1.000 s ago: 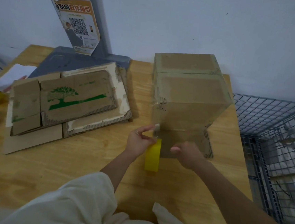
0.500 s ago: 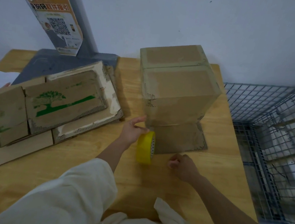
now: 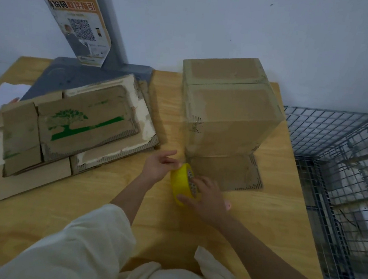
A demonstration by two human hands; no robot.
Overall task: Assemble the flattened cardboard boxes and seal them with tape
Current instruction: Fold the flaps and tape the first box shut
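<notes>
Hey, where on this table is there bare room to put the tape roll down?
Bare wood lies on the table nearest the person, between the flattened cardboard stack and the sleeves. A narrower strip runs right of the box flap, along the wire basket. It is crowded around the assembled box, both hands and the tape roll.

On the wooden bench (image 3: 260, 224), the assembled brown cardboard box (image 3: 230, 112) stands at the back right. The stack of flattened cardboard boxes (image 3: 72, 129) lies to its left, before the grey stand base (image 3: 77, 76). The yellow tape roll (image 3: 182, 187) sits before the box, between the left hand (image 3: 158, 166) and right hand (image 3: 209, 197). The wire mesh cage (image 3: 335, 175) stands right of the bench.
</notes>
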